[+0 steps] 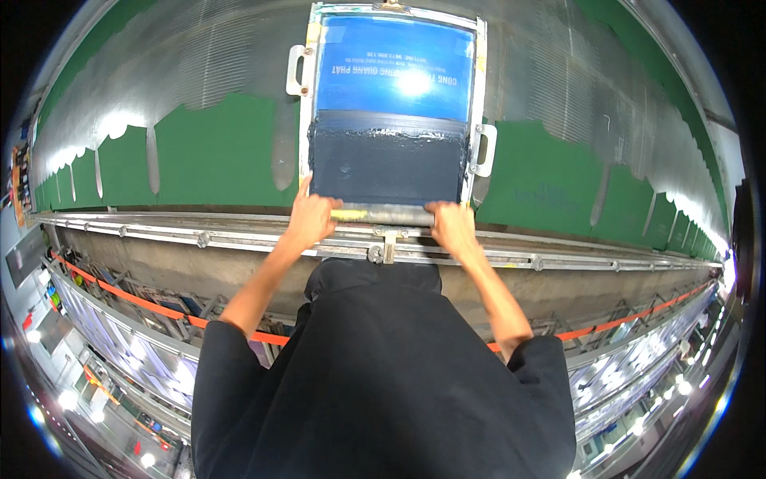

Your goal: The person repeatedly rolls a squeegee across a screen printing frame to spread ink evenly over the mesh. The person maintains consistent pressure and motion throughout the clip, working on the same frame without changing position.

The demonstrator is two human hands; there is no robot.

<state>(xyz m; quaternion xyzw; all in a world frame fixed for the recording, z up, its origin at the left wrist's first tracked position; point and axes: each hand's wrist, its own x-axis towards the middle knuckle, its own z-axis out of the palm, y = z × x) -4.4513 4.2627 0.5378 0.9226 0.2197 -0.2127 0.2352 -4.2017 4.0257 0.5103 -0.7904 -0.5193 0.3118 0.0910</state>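
A screen frame with metal handles on both sides lies on the long table, its blue upper part above a band of dark, wet-looking ink. Across the frame's near end runs a grey bar, perhaps a squeegee, with a yellow patch. My left hand is closed on its left end, index finger stretched along the frame's edge. My right hand is closed on its right end. A small metal clamp sits on the rail just below the bar's middle.
The long green table top has irregular grey areas and extends to both sides. A metal rail follows its near edge. An orange strip runs behind my body, with racks and lights farther off at both lower corners.
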